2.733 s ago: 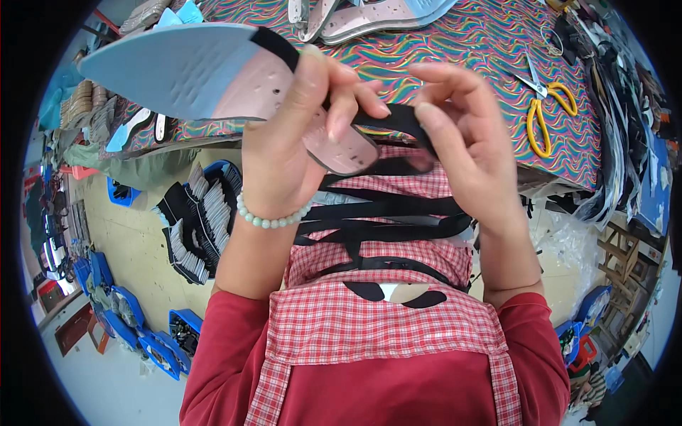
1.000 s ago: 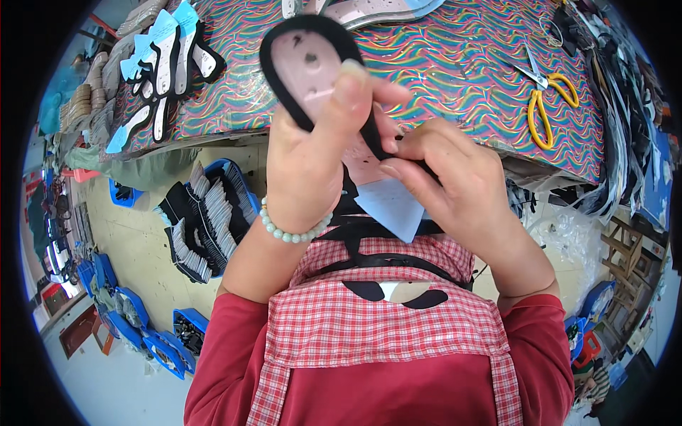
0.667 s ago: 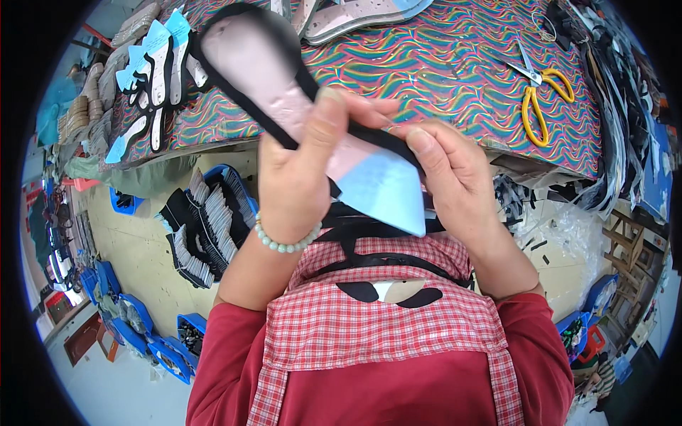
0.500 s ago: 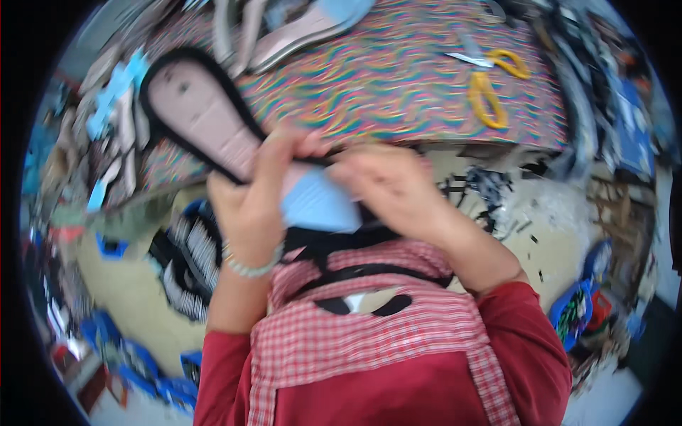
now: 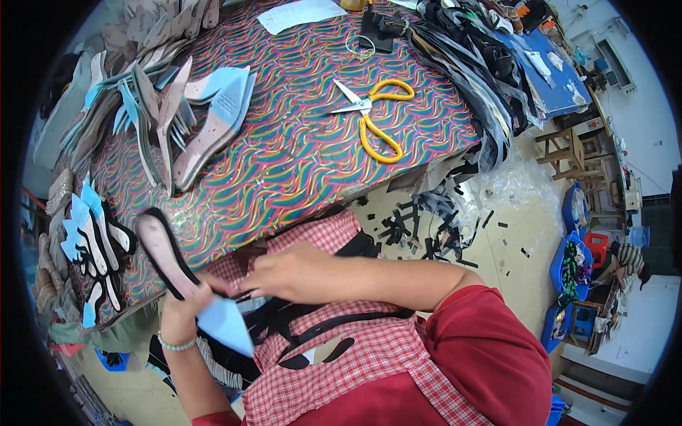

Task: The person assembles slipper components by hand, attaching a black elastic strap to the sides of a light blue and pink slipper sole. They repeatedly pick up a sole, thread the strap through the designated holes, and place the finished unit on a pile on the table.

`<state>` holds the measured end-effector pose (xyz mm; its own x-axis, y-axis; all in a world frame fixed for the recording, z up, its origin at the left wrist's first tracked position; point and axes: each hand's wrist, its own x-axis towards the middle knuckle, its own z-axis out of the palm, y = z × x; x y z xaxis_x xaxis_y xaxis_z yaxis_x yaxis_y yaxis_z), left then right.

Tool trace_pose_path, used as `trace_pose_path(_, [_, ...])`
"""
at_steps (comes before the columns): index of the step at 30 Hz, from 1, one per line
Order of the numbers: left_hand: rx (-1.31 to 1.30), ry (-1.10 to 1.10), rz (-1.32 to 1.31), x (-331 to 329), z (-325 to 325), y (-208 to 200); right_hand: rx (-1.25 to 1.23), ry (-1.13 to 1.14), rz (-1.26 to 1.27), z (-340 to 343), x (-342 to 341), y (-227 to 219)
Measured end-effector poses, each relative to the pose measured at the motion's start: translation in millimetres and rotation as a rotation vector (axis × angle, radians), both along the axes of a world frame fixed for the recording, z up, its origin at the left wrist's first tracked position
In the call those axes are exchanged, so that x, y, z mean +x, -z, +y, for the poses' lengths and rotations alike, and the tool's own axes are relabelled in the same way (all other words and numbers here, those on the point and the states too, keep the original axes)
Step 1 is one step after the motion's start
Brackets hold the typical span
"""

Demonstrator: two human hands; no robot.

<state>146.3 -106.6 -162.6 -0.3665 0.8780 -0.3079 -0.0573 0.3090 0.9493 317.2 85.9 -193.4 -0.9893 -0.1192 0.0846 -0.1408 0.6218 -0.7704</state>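
1. The left hand (image 5: 179,312) holds an insole (image 5: 186,284) at its middle, fingers wrapped round it in a closed grip; a pale bead bracelet (image 5: 175,346) sits on that wrist.
2. The insole is pink on its upper half with a black strap (image 5: 172,250) running round its rounded end, and light blue at its pointed lower end. It is held in the air at the near edge of the table (image 5: 298,156), tilted, with the rounded end up and to the left.
3. The right hand (image 5: 298,272) reaches across to the insole's middle, fingertips pressed together on the strap beside the left thumb. Just how it pinches is hidden.
4. Both hands are over the lap, above a red checked apron (image 5: 355,355) with black straps lying on it.
5. On the table, yellow scissors (image 5: 373,117) lie open, well apart from the hands.
6. A stack of insoles (image 5: 177,121) lies at the table's far left; more finished ones (image 5: 92,248) lie at the left edge, near the held insole.
7. Black scraps (image 5: 426,220) are strewn on the floor to the right.
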Motion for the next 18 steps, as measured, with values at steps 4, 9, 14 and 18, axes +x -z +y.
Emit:
trace_pose_path(4, [0.373,-0.194,-0.385,-7,-27,21,0.168,0.433,0.344,118,4,7])
trace_pose_path(9, [0.354,-0.642,-0.807,-8,14,8,0.791,0.724,-0.004,234,68,14])
trace_pose_path(14, [0.563,-0.415,-0.997,-5,41,13,0.597,0.739,-0.296,219,62,-6])
trace_pose_path(18, [0.29,-0.637,-0.653,17,60,21,0.427,0.717,-0.4,203,63,-14])
